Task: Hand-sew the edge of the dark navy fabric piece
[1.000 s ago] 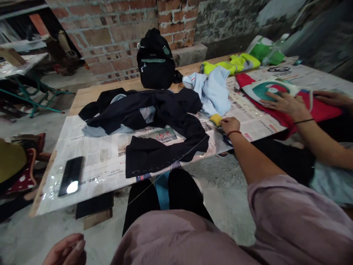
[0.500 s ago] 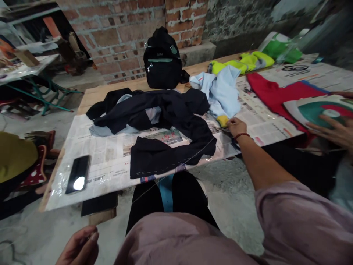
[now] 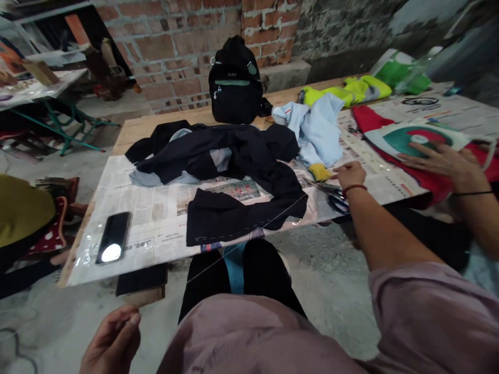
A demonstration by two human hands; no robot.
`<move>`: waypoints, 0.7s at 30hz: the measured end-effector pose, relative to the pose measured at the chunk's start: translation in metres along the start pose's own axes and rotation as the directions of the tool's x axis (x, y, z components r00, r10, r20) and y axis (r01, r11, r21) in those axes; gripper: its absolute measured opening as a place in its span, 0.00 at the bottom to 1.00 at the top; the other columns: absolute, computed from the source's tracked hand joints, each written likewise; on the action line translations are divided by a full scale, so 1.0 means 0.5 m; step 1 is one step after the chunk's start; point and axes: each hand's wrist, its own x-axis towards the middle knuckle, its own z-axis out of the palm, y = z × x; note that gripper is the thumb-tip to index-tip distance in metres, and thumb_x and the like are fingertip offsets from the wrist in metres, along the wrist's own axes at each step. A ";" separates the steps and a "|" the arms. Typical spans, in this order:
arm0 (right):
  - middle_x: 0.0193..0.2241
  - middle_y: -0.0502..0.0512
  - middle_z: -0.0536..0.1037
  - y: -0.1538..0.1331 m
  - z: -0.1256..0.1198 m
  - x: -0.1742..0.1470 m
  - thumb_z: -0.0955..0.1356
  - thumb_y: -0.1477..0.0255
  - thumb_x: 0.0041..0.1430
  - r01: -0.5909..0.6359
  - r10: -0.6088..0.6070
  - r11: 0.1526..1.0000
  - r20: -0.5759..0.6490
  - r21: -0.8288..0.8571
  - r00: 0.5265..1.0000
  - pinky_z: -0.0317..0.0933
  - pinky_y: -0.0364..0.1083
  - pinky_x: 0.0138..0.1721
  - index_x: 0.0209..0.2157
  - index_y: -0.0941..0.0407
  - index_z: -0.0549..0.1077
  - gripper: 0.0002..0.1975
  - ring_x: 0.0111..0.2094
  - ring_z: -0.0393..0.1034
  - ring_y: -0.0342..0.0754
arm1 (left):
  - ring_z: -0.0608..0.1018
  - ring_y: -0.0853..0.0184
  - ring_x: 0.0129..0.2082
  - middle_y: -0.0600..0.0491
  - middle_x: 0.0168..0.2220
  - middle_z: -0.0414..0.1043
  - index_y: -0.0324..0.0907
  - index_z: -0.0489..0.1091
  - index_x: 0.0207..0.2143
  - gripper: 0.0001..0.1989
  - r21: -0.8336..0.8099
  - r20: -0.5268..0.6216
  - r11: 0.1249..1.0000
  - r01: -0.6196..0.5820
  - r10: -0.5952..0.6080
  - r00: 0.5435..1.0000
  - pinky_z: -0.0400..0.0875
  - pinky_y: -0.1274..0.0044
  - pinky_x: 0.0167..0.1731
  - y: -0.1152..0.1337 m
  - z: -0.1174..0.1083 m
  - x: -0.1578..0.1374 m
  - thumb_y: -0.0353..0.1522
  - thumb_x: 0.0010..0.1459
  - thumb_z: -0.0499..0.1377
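At the lower left, my left hand (image 3: 113, 337) is closed, thumb pressed to forefinger, away from the table. A thin white thread (image 3: 283, 213) slants from the dark cloth's right edge down toward those fingertips. My right hand (image 3: 351, 175) is pinched over the table, just right of a small yellow pad (image 3: 320, 172); whatever is between its fingers is too small to make out. Scissors (image 3: 337, 200) lie below that hand, partly covered by it. The dark garment (image 3: 234, 210) is spread before me, pale running stitches along its near edge.
Newspaper under clear plastic covers the table (image 3: 152, 205). A phone (image 3: 114, 238) lies left, a black backpack (image 3: 236, 85) stands behind, and light-blue cloth (image 3: 322, 130) sits near the pad. At right another person's hand (image 3: 440, 156) rests on an iron (image 3: 413, 139) over red cloth (image 3: 366, 118).
My right hand has moved slightly right, off the yellow pad, uncovering more of the scissors. The other person's iron has slid left over the red cloth. My left hand keeps its pinch.
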 end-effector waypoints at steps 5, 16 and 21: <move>0.25 0.55 0.71 -0.010 -0.073 -0.013 0.61 0.75 0.52 0.064 -0.070 0.996 -0.121 -0.059 0.990 0.54 0.39 0.24 0.36 0.61 0.68 0.10 0.21 0.62 0.39 | 0.63 0.79 0.19 0.61 0.22 0.63 0.43 0.69 0.34 0.21 -0.045 -0.017 0.998 -0.040 0.039 0.999 0.60 0.89 0.16 -0.015 -0.048 0.023 0.34 0.33 0.68; 0.35 0.61 0.72 -0.058 -0.180 -0.104 0.62 0.76 0.51 0.360 -0.402 0.879 -0.078 -0.311 0.912 0.52 0.43 0.39 0.30 0.58 0.68 0.05 0.36 0.62 0.47 | 0.58 0.82 0.14 0.62 0.20 0.62 0.42 0.68 0.32 0.20 -0.250 -0.063 0.963 -0.102 0.089 0.994 0.54 0.89 0.12 -0.050 -0.104 0.041 0.30 0.31 0.67; 0.35 0.62 0.71 -0.038 -0.167 -0.171 0.61 0.75 0.51 0.434 -0.461 0.852 -0.030 -0.292 0.887 0.54 0.43 0.39 0.30 0.57 0.67 0.05 0.37 0.62 0.48 | 0.59 0.82 0.14 0.63 0.17 0.59 0.41 0.68 0.33 0.22 -0.232 -0.126 0.970 -0.076 0.047 0.991 0.54 0.89 0.13 -0.099 -0.148 0.055 0.32 0.30 0.68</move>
